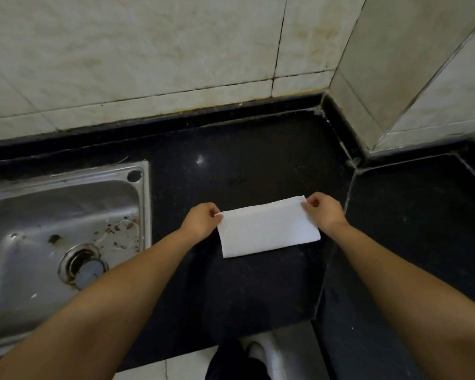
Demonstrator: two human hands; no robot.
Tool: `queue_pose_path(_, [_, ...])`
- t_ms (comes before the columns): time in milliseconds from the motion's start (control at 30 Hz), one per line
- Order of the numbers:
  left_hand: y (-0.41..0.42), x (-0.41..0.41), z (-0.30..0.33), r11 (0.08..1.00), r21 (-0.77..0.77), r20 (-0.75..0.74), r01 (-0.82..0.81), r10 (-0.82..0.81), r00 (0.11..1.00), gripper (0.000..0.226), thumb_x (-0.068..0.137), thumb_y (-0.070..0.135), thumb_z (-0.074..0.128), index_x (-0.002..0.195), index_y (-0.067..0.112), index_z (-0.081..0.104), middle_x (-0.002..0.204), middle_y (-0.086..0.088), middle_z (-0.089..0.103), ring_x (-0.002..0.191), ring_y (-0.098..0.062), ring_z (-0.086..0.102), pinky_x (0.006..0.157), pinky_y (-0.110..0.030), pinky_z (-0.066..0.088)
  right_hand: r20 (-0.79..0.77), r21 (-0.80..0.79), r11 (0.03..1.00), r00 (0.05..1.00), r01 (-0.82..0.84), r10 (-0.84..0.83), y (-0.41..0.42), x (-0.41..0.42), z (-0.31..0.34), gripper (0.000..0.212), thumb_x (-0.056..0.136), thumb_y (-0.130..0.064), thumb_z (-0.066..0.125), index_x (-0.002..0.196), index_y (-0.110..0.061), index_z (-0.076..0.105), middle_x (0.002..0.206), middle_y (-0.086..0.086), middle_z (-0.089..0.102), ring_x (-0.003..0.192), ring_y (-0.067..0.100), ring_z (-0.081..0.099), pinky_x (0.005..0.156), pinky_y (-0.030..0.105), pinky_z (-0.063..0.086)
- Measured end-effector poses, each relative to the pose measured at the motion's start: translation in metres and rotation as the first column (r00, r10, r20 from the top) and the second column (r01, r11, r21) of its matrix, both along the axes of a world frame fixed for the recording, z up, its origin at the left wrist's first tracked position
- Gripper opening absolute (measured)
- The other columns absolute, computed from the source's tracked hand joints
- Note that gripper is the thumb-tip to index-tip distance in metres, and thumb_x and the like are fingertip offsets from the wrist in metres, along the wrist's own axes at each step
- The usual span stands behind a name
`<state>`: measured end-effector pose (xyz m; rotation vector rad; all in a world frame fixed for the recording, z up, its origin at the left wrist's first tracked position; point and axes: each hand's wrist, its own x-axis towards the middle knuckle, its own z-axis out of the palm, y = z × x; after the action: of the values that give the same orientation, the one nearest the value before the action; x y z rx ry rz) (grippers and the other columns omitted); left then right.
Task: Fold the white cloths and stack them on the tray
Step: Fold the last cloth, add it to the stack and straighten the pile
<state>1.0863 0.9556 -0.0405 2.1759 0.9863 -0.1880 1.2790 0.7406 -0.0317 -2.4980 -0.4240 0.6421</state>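
Note:
A white cloth [268, 229], folded into a rectangle, hangs just above or on the black counter [244, 165] in front of me. My left hand [200, 222] pinches its upper left corner. My right hand [322, 212] pinches its upper right corner. The top edge is stretched between the two hands and the rest droops toward me. No tray is in view.
A steel sink [52, 237] with a round drain and some debris is set into the counter at the left. Tiled walls [148, 50] close off the back and the right corner. A second black counter section [412, 215] runs along the right.

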Motion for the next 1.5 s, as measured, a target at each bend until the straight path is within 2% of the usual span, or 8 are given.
queue_pose_path(333, [0.004,0.008,-0.004,0.953,0.156,-0.123,0.259,-0.241,0.963,0.031,0.091,0.020,0.055,0.121,0.017,0.050,0.120,-0.004,0.048,0.112,-0.021,0.049,0.092,-0.036,0.047,0.310,-0.303,0.951,0.939,-0.053,0.151,0.010,-0.004,-0.007,0.028,0.093,-0.031,0.053,0.116,-0.015,0.052,0.119,0.010,0.053,0.109,0.029,0.053,0.090,0.042,0.044])
queue_pose_path(500, [-0.002,0.014,0.000,0.918,0.178,-0.209,0.354,-0.316,0.925,0.022,0.092,0.018,0.050,0.113,0.015,0.054,0.120,-0.006,0.046,0.112,-0.021,0.046,0.090,-0.032,0.043,0.337,-0.214,0.862,0.794,-0.460,0.507,0.028,-0.056,0.010,0.028,0.096,-0.026,0.048,0.119,-0.014,0.055,0.119,0.007,0.052,0.108,0.025,0.052,0.087,0.033,0.039])
queue_pose_path(667, [-0.008,-0.002,0.003,0.975,0.054,-0.162,0.216,-0.205,0.965,0.010,0.089,0.015,0.055,0.099,0.017,0.053,0.105,-0.004,0.056,0.090,-0.017,0.054,0.071,-0.026,0.043,0.278,-0.151,0.594,0.543,-0.790,0.793,0.036,-0.141,0.004,0.036,0.093,-0.038,0.051,0.118,-0.013,0.055,0.115,0.007,0.054,0.102,0.024,0.052,0.084,0.036,0.045])
queue_pose_path(867, [-0.017,-0.034,0.004,0.983,-0.177,0.000,-0.049,0.050,0.999,0.009,0.091,0.016,0.059,0.098,0.012,0.056,0.093,-0.006,0.060,0.080,-0.017,0.057,0.070,-0.025,0.047,0.325,-0.356,0.601,0.508,-0.716,0.798,0.031,-0.177,-0.014,0.036,0.067,-0.041,0.076,0.088,-0.015,0.063,0.087,0.007,0.062,0.078,0.025,0.060,0.062,0.034,0.047])
queue_pose_path(1000, [-0.027,-0.043,0.015,0.914,-0.363,0.104,-0.180,0.232,0.967,0.014,0.094,0.010,0.051,0.106,0.018,0.054,0.086,-0.003,0.059,0.062,-0.010,0.052,0.051,-0.018,0.039,0.390,-0.207,0.705,0.604,-0.678,0.695,0.028,-0.181,-0.006,0.022,0.067,-0.022,0.078,0.077,-0.013,0.061,0.075,0.005,0.061,0.067,0.022,0.059,0.055,0.029,0.046])
queue_pose_path(1167, [-0.031,-0.026,0.037,0.833,-0.509,0.110,-0.218,0.314,0.943,0.022,0.094,0.011,0.048,0.105,0.016,0.067,0.088,-0.004,0.063,0.065,-0.011,0.052,0.058,-0.022,0.037,0.059,0.228,0.897,0.925,-0.379,0.376,0.011,-0.163,0.010,0.011,0.093,-0.020,0.053,0.095,-0.010,0.058,0.095,0.004,0.062,0.085,0.016,0.058,0.077,0.030,0.049])
queue_pose_path(1333, [-0.041,0.025,0.059,0.769,-0.597,0.074,-0.229,0.337,0.939,0.011,0.089,0.014,0.057,0.081,0.014,0.065,0.074,-0.004,0.063,0.061,-0.011,0.054,0.055,-0.021,0.038,-0.101,0.375,0.925,0.990,-0.055,0.100,-0.010,-0.123,0.023,0.006,0.091,-0.015,0.055,0.086,-0.013,0.058,0.077,-0.007,0.058,0.070,0.005,0.052,0.060,0.009,0.041])
queue_pose_path(1500, [-0.059,0.085,0.067,0.630,-0.734,-0.009,-0.256,0.367,0.930,0.014,0.095,0.013,0.047,0.088,0.007,0.058,0.080,-0.008,0.065,0.065,-0.014,0.058,0.054,-0.022,0.038,-0.117,0.286,0.946,0.985,0.154,-0.125,-0.024,-0.066,0.019,0.009,0.091,-0.017,0.054,0.094,-0.013,0.062,0.086,-0.002,0.060,0.079,0.011,0.054,0.059,0.016,0.040])
